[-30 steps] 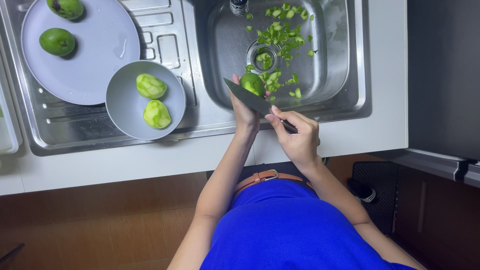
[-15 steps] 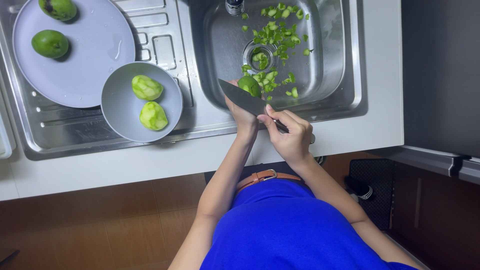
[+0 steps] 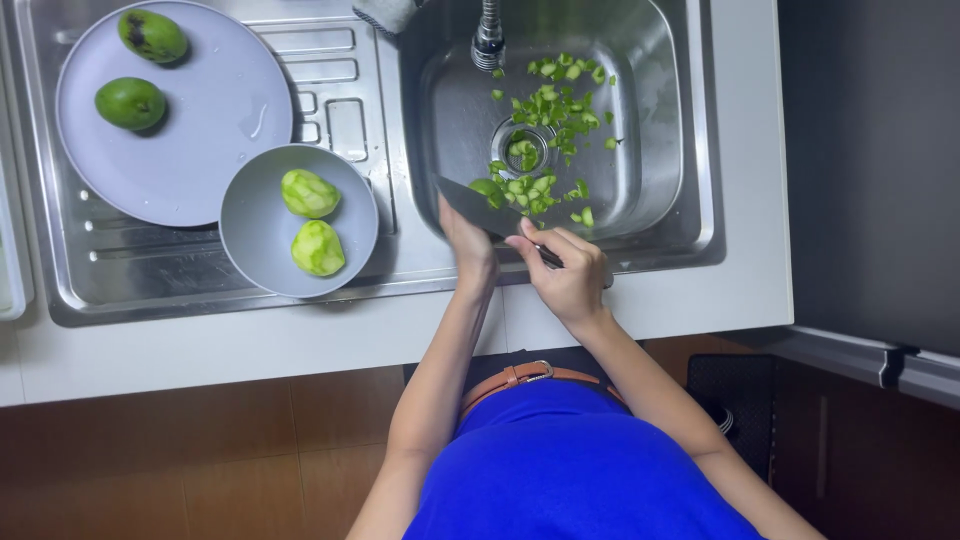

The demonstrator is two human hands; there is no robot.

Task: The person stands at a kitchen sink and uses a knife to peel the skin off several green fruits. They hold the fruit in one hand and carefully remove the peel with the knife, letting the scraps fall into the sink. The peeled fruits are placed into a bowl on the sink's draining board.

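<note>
Your dark-bladed kitchen knife (image 3: 478, 208) lies on a slant over the near edge of the stainless steel sink basin (image 3: 660, 120), blade tip pointing up-left, handle running down-right into your right hand (image 3: 562, 272), which is closed around it. Your left hand (image 3: 466, 238) is curled around a small green mango (image 3: 487, 188), mostly hidden behind the blade. Green peel scraps (image 3: 550, 110) are scattered around the drain. Two peeled mangoes (image 3: 310, 194) sit in the round grey bowl (image 3: 250, 235); two unpeeled green mangoes (image 3: 130, 102) rest on the grey plate (image 3: 200, 130).
</note>
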